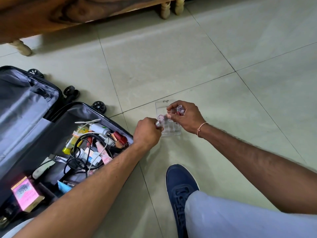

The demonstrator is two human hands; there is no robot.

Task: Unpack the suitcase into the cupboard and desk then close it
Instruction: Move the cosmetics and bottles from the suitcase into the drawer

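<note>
A dark suitcase [25, 107] lies open on the floor at the left, grey lining showing. Its lower half holds cables, a white charger [100, 128], a yellow bottle [72, 141], a pink box [25, 193] and several small cosmetics. A clear plastic organiser [162, 107] stands on the tiles right of the suitcase. My left hand [146, 133] grips a small silver-and-pink tube [158, 122] at the organiser's left side. My right hand [186, 118] holds small clear-capped pink tubes [180, 109] above the organiser.
A wooden piece of furniture [68, 12] with turned pale legs [165, 10] runs along the top. My blue shoe [180, 191] and light trouser leg sit at the lower right. Pale floor tiles stretch to the right.
</note>
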